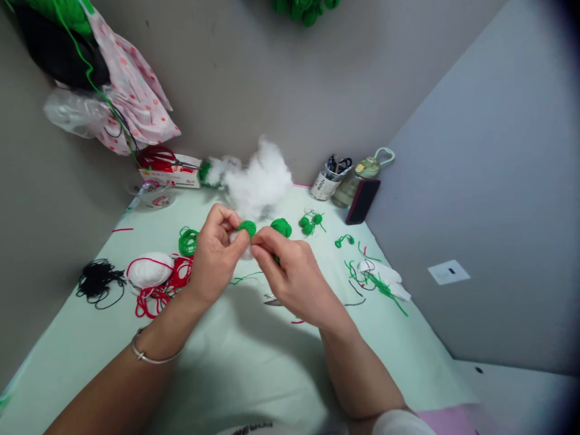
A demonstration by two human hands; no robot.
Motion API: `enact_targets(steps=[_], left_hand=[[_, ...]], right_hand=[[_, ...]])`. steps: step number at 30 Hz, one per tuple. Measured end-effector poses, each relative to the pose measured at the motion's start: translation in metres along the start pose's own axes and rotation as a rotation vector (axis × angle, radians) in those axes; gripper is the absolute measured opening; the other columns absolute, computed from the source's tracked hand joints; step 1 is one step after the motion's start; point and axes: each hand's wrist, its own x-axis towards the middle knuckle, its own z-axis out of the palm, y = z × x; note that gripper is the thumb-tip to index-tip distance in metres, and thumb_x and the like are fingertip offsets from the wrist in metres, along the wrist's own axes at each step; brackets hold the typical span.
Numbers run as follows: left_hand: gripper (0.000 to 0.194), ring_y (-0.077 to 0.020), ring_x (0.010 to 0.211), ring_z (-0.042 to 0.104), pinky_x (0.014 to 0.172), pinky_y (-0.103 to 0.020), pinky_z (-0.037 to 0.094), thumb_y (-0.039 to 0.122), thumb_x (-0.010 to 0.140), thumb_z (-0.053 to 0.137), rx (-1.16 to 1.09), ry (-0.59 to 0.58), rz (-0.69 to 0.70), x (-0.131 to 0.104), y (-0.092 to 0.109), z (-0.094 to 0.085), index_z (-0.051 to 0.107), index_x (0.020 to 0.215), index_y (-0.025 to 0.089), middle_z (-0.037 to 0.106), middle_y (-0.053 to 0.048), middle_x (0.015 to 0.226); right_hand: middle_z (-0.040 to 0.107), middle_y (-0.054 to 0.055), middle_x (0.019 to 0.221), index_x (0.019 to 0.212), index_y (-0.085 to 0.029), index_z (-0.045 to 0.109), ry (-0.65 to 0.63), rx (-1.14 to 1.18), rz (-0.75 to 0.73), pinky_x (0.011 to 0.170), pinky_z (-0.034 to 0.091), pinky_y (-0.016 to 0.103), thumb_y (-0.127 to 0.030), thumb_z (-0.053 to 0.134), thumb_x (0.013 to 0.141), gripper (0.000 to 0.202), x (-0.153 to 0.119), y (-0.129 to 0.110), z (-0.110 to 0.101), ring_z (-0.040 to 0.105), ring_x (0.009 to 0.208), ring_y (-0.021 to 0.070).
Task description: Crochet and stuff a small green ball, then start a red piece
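My left hand (216,254) is closed, thumb and fingers pinching a small green crocheted piece (247,228) with white below it. Close against that piece, my right hand (290,266) is closed in a pinch; whatever lies between its fingertips is too small or hidden to make out. Just behind my right fingers sits a round green ball (281,227). White fluffy stuffing (260,178) is heaped behind both hands. A green strand (247,277) runs on the table below them, and a small metal blade (273,301) shows partly under my right hand.
White yarn (150,269), red yarn (151,302), black yarn (97,279) and a green coil (187,241) lie left. Red scissors (158,158) rest on a box (181,177) behind a clear bowl (156,194). Right are green scraps (380,284), a pen cup (325,183), a bottle (347,192) and a phone (363,202).
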Motion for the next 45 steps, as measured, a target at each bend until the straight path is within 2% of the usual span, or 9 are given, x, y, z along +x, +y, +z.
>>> enact_targets(steps=[5, 10, 14, 18, 22, 29, 35, 39, 45], left_hand=[[0.017, -0.0092, 0.054, 0.046, 0.051, -0.023, 0.035, 0.018, 0.083, 0.064, -0.067, -0.086, -0.136, 0.0, -0.004, -0.002, 0.056, 0.097, 0.024, 0.056, 0.006, 0.072], [0.01, -0.0086, 0.052, 0.041, 0.047, -0.022, 0.03, 0.019, 0.081, 0.065, -0.185, -0.082, -0.279, 0.002, 0.0, 0.0, 0.059, 0.086, 0.024, 0.054, 0.006, 0.07], [0.01, -0.0096, 0.059, 0.049, 0.049, -0.022, 0.036, 0.021, 0.08, 0.071, -0.257, -0.092, -0.289, 0.002, 0.002, 0.002, 0.062, 0.085, 0.023, 0.061, 0.004, 0.078], [0.013, -0.0103, 0.066, 0.056, 0.053, -0.021, 0.042, 0.021, 0.08, 0.072, -0.332, -0.064, -0.28, 0.001, 0.005, 0.0, 0.064, 0.091, 0.023, 0.067, 0.003, 0.088], [0.015, -0.0117, 0.071, 0.061, 0.058, -0.022, 0.047, 0.023, 0.08, 0.074, -0.337, -0.015, -0.281, -0.001, 0.004, 0.001, 0.063, 0.09, 0.022, 0.07, 0.002, 0.089], [0.02, -0.0122, 0.072, 0.063, 0.058, -0.022, 0.045, 0.024, 0.081, 0.077, -0.287, -0.012, -0.179, -0.005, 0.004, 0.006, 0.059, 0.088, 0.022, 0.073, 0.001, 0.091], [0.022, -0.013, 0.084, 0.067, 0.07, -0.024, 0.052, 0.035, 0.088, 0.078, -0.31, -0.219, -0.134, -0.003, 0.006, 0.0, 0.062, 0.093, 0.022, 0.074, -0.001, 0.102], [0.025, -0.0128, 0.085, 0.067, 0.073, -0.025, 0.054, 0.026, 0.083, 0.083, -0.268, -0.311, -0.139, 0.001, 0.005, -0.007, 0.06, 0.092, 0.022, 0.073, -0.001, 0.102], [0.022, -0.0145, 0.079, 0.066, 0.069, -0.028, 0.054, 0.021, 0.082, 0.077, -0.124, -0.153, 0.041, 0.0, -0.002, -0.001, 0.055, 0.085, 0.022, 0.072, -0.001, 0.092]], right_hand=[[0.05, -0.006, 0.065, 0.081, -0.022, 0.058, 0.069, 0.023, -0.021, 0.063, 0.036, 0.027, -0.021, 0.056, 0.098, 0.017, 0.004, 0.006, 0.007, 0.042, 0.06, 0.0111], [0.069, 0.004, 0.102, 0.075, -0.023, 0.061, 0.236, 0.183, -0.176, 0.09, 0.049, 0.037, -0.023, 0.067, 0.093, 0.019, 0.005, 0.009, -0.008, 0.062, 0.102, 0.0198], [0.069, 0.002, 0.112, 0.084, -0.024, 0.054, 0.145, 0.609, -0.123, 0.064, 0.051, 0.03, -0.025, 0.065, 0.094, 0.014, 0.003, 0.009, -0.012, 0.064, 0.072, 0.012], [0.065, 0.001, 0.116, 0.109, -0.026, 0.056, 0.218, 0.294, -0.042, 0.065, 0.046, 0.028, -0.018, 0.06, 0.094, 0.018, 0.005, 0.014, -0.008, 0.055, 0.069, 0.0093], [0.065, -0.001, 0.091, 0.096, -0.023, 0.061, 0.073, -0.04, -0.062, 0.074, 0.042, 0.028, -0.02, 0.058, 0.097, 0.004, 0.007, 0.018, -0.005, 0.055, 0.077, 0.0129], [0.057, -0.003, 0.072, 0.078, -0.022, 0.06, 0.161, 0.123, 0.003, 0.063, 0.036, 0.026, -0.028, 0.06, 0.096, 0.02, 0.011, 0.017, 0.004, 0.048, 0.068, 0.012], [0.039, -0.008, 0.06, 0.067, -0.021, 0.054, 0.242, 0.248, 0.103, 0.054, 0.025, 0.027, -0.024, 0.07, 0.086, 0.025, 0.009, 0.014, 0.0, 0.03, 0.057, 0.009], [0.046, -0.006, 0.065, 0.074, -0.021, 0.055, 0.154, 0.137, 0.046, 0.058, 0.029, 0.027, -0.026, 0.063, 0.095, 0.023, 0.002, 0.009, -0.011, 0.035, 0.061, 0.0098], [0.054, -0.003, 0.075, 0.082, -0.021, 0.055, 0.015, 0.007, -0.109, 0.069, 0.036, 0.027, -0.018, 0.05, 0.102, 0.021, -0.003, 0.002, -0.008, 0.046, 0.07, 0.012]])
